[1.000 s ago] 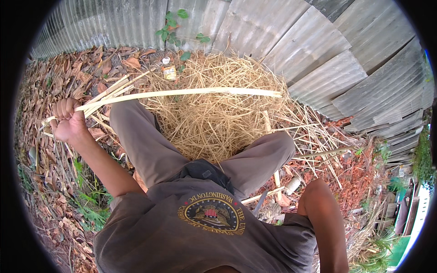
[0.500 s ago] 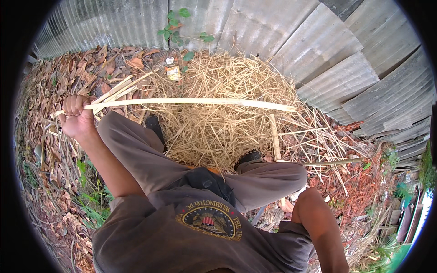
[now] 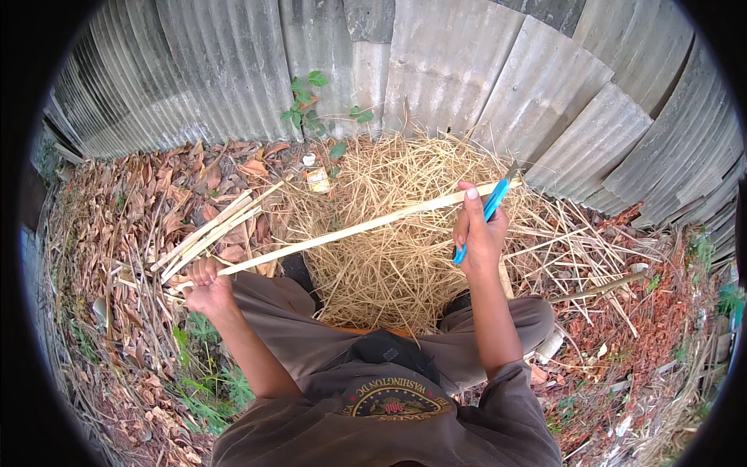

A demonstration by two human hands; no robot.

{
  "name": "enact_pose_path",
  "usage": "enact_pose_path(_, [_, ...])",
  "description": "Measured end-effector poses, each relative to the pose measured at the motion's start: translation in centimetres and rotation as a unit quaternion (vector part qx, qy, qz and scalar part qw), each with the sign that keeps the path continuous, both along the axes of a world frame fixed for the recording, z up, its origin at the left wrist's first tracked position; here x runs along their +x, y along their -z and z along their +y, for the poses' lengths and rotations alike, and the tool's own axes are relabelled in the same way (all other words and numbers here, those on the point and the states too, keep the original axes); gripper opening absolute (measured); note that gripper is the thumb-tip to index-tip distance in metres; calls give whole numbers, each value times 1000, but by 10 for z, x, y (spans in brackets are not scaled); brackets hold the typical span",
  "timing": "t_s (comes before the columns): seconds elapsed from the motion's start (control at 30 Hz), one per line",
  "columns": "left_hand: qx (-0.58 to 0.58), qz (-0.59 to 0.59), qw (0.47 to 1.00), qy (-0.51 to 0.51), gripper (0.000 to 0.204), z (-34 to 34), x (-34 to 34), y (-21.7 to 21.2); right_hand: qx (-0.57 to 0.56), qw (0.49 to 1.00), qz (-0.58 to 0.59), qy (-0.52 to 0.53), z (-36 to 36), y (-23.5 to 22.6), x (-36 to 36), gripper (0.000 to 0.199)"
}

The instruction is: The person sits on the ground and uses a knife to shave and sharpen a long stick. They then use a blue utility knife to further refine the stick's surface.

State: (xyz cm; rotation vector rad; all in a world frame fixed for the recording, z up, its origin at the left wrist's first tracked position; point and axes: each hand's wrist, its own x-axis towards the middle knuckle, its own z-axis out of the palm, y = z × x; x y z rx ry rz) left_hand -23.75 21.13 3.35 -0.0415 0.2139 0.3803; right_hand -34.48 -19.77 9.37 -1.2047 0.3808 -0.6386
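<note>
Bamboo strip (image 3: 350,229): left hand (image 3: 204,282) clamped on end; right hand (image 3: 478,233) gripping blue-handled knife (image 3: 482,219) against it.

Corrugated metal fence (image 3: 436,70), leaf-littered ground (image 3: 156,194)

A pale yellow bamboo strip (image 3: 350,228), a blue-handled knife (image 3: 481,221), golden straw (image 3: 389,257), grey ribbed sheeting (image 3: 436,70).

- I'm looking at an outdoor yard: a corrugated metal fence (image 3: 436,70).
- Bare ground carries dry leaves (image 3: 156,194) and a straw heap (image 3: 389,257).
</note>
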Motion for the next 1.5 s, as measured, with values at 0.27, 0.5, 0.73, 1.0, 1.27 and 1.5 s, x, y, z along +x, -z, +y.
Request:
enact_pose_path(0.27, [161, 212, 958, 105, 66, -80, -53, 12, 25, 999, 32, 2, -40, -7, 43, 23])
enact_pose_path(0.5, [595, -97, 424, 676, 71, -100, -164, -11, 76, 993, 88, -19, -91, 19, 57, 18])
enact_pose_path(0.73, [850, -341, 291, 277, 44, -220, -35, -96, -4, 988, 142, -53, -68, 43, 63, 23])
enact_pose_path(1.0, [644, -182, 436, 601, 34, -304, 13, -15, -82, 981, 161, -66, -72, 48, 76, 26])
enact_pose_path(1.27, [552, -104, 524, 640, 29, -303, 56, -36, -429, 877, 213, -41, -83, 21, 64, 28])
enact_pose_path(1.5, [458, -86, 593, 657, 29, -287, 79, -25, -547, 810, 199, -76, -78, 15, 96, 22])
